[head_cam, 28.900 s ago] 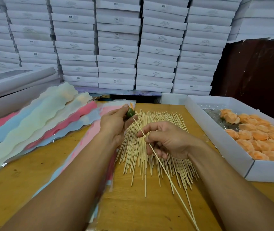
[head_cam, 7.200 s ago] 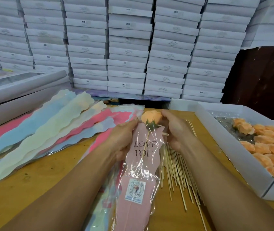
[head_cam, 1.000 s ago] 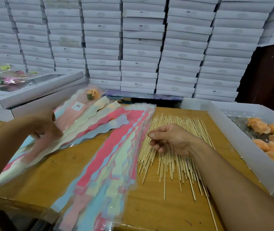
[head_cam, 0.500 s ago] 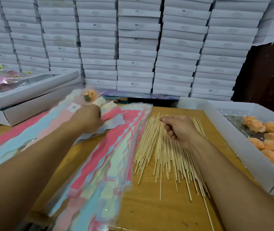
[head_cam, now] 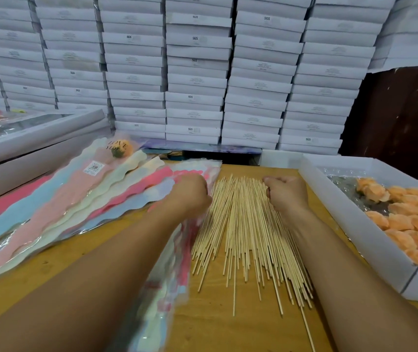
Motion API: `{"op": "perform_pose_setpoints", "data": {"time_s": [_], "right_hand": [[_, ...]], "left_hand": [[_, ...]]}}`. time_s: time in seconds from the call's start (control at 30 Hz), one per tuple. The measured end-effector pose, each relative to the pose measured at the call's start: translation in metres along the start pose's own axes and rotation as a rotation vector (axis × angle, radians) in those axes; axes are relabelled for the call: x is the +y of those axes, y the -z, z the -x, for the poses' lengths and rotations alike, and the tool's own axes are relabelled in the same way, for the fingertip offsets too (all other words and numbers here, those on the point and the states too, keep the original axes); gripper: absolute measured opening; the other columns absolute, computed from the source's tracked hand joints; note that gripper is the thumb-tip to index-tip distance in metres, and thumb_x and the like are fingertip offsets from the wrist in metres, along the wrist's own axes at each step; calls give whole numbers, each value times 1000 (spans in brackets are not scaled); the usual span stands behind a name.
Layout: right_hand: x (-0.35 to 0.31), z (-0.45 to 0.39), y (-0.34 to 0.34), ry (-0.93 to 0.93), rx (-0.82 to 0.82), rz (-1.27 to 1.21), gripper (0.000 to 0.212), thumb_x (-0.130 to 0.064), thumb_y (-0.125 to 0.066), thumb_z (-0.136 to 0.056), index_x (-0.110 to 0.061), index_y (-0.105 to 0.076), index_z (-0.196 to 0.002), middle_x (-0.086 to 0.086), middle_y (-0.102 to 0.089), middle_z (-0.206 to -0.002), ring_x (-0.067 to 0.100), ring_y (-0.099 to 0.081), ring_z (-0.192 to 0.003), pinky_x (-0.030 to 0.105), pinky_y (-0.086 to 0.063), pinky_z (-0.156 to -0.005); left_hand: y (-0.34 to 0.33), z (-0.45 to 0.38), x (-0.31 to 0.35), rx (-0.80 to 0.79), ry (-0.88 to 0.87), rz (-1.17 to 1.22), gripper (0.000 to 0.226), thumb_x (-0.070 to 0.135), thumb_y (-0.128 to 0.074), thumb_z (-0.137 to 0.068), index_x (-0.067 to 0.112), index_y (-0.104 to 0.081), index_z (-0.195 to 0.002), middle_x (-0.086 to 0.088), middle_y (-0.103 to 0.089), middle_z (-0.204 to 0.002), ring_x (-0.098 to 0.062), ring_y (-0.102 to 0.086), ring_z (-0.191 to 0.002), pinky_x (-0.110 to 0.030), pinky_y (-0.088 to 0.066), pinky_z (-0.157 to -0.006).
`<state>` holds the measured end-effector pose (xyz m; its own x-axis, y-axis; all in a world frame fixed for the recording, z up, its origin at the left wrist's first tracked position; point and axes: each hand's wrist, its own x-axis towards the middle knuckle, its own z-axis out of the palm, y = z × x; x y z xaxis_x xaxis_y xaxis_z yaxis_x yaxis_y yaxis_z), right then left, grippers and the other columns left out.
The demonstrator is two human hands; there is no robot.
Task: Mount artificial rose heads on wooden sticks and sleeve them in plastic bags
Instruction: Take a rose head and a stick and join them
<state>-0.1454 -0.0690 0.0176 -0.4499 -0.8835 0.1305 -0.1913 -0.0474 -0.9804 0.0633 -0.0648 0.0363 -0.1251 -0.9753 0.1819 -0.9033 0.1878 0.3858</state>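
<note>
Wall of stacked white boxes (head_cam: 197, 72) across the back, from ten o'clock round to two. At nine o'clock, two long flat grey-white boxes (head_cam: 37, 148), one upon the other, with crinkled cellophane on the top. Dark brown panel (head_cam: 393, 110) at two o'clock.

On the wooden table (head_cam: 58, 257): a fan of pastel plastic bags (head_cam: 80, 199) spread from eight to eleven o'clock, and upon it one finished sleeved rose (head_cam: 120, 148) in a pink sleeve (lettering "LOVE" legible, rest blurred), head toward eleven. A second stack of bags (head_cam: 167, 288) running from centre toward six, largely hidden under the left forearm. Loose pile of wooden sticks (head_cam: 243, 229) at centre, fanning toward six.

At three o'clock, an open white tray (head_cam: 355, 224), clear plastic at its far end, filled with peach rose heads (head_cam: 411, 219).

Left hand (head_cam: 192, 191) just beside the pile at its left edge, over the top of the bag stack, fingers curled under; whether anything is held, cannot tell. Right hand (head_cam: 284, 191) on the far right of the sticks, fingers curled down among them; grip on any one stick not discernible.
</note>
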Motion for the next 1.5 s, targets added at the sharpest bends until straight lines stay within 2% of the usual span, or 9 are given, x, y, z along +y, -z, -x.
{"op": "perform_pose_setpoints", "data": {"time_s": [0.1, 0.27, 0.53, 0.8, 1.0, 1.1, 1.23, 1.37, 1.5], "right_hand": [[5, -7, 6, 58, 22, 181, 14, -19, -64, -90, -16, -74, -81, -6, -62, -66, 17, -59, -64, 23, -41, -58], [8, -4, 16, 166, 5, 754, 15, -20, -63, -86, -13, -73, -78, 2, -72, -80, 16, -62, -67, 22, -36, -51], [5, 1, 13, 155, -56, 861, 31, -31, -71, -82, -19, -52, -61, -1, -56, -61, 19, -54, -57, 25, -32, -49], [-15, -29, 54, 150, 81, 1028, 10, -26, -56, -90, -16, -57, -91, 4, -56, -93, 32, -57, -98, 33, -42, -71], [-27, -63, 134, 107, 251, 1318, 6, -21, -58, -85, -15, -58, -88, 0, -45, -72, 24, -51, -73, 30, -37, -63], [-19, -77, 160, 70, 362, 1363, 28, -31, -63, -85, -11, -63, -105, 5, -57, -86, 26, -55, -80, 28, -35, -61], [-5, -83, 179, -120, 366, 1458, 83, -74, -64, -77, -7, -57, -126, 19, -52, -125, 35, -47, -113, 39, -39, -76], [3, -91, 183, -222, 230, 1375, 60, -70, -68, -76, -14, -66, -96, 13, -62, -115, 37, -44, -125, 44, -40, -88], [7, -91, 175, -254, 283, 1326, 34, -40, -74, -78, -14, -56, -91, 11, -56, -98, 36, -44, -121, 40, -35, -76]], "left_hand": [[-9, 2, 21, -22, -35, 32, 15, 14, -64, -90, 2, -67, -83, -9, -66, -76, -27, -64, -78, -33, -53, -68], [-23, 10, 35, 122, -39, 135, 19, 21, -64, -92, 5, -71, -85, -10, -71, -84, -26, -67, -81, -38, -57, -73], [-31, 25, 33, 264, -15, 239, 23, 25, -62, -92, 14, -55, -74, -3, -61, -71, -26, -60, -75, -35, -47, -63], [-32, 27, 35, 273, -18, 261, 28, 26, -63, -92, 15, -50, -70, 1, -53, -63, -22, -54, -65, -33, -43, -59], [-31, 28, 36, 295, -30, 284, 30, 29, -64, -92, 19, -47, -70, 3, -52, -63, -19, -52, -64, -34, -44, -61], [-30, 28, 37, 304, -33, 283, 31, 31, -65, -92, 19, -48, -70, 3, -54, -64, -20, -53, -65, -35, -46, -63], [-30, 28, 38, 284, -31, 270, 30, 34, -65, -93, 18, -50, -72, 2, -56, -66, -22, -56, -68, -37, -49, -65], [-32, 27, 38, 274, -29, 269, 30, 34, -65, -92, 19, -50, -71, 1, -57, -66, -23, -57, -69, -38, -50, -65], [-32, 27, 38, 269, -25, 263, 28, 32, -66, -91, 18, -52, -72, 0, -58, -67, -24, -58, -70, -39, -53, -68]]}}
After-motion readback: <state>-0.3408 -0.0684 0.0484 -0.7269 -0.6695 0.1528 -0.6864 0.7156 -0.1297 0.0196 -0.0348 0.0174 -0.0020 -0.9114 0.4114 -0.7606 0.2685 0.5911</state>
